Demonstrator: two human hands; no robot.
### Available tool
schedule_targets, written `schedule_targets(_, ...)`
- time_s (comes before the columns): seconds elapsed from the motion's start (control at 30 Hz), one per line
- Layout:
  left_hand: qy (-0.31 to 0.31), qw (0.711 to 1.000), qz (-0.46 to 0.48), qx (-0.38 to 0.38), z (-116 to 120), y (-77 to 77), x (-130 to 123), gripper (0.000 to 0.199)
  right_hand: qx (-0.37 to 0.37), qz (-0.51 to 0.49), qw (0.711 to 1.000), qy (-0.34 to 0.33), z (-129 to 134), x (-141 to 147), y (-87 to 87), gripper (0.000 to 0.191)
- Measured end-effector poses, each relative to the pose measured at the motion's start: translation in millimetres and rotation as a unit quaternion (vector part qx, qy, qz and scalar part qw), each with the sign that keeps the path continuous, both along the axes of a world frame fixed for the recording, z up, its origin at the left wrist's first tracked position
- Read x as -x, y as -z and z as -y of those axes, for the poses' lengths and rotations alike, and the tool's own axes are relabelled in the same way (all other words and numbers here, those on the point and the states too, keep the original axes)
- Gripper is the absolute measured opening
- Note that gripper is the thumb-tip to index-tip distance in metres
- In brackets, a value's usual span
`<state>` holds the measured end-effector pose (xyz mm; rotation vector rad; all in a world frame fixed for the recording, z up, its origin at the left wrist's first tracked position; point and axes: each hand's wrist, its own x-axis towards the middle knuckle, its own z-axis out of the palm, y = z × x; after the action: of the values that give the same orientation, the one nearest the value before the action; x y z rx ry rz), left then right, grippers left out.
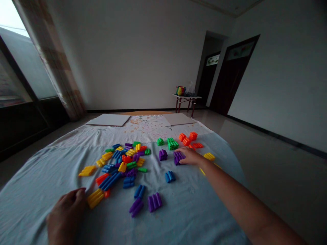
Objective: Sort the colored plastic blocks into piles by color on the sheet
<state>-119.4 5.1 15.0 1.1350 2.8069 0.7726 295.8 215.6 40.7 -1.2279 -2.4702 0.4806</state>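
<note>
My right hand (189, 156) reaches to the right part of the table, its fingers and thumb around a purple ribbed block (178, 158) that rests on the cloth. A second purple block (162, 155) stands just left of it, with green blocks (172, 144) behind and a single blue block (170, 176) nearer to me. My left hand (68, 212) lies at the front left with its fingers curled together; what is under them, if anything, is hidden. Right beside its fingertips is a yellow block (95, 198), at the edge of a mixed heap of colourful blocks (122, 166).
Orange blocks (187, 139) lie at the back right, yellow pieces (209, 156) partly behind my right forearm. Purple blocks (155, 202) lie near the front. Two flat boards (109, 119) sit at the cloth-covered table's far side. Beyond stands a small table (187, 97) with bags.
</note>
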Motion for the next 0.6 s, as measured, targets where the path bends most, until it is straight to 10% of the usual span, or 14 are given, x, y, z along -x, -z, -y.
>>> schedule_targets(0.43,-0.007,0.998,0.063,0.03,-0.8,-6.7,-5.1,0.055,-0.008,-0.038,0.995,0.089,5.6,-9.8,8.5,0.042)
schedule_targets(0.6,-0.009,0.999,0.048,0.011,-1.4,-0.1,-2.9,0.053,-0.024,-0.086,0.994,0.057,45.9,15.0,-4.0,0.037)
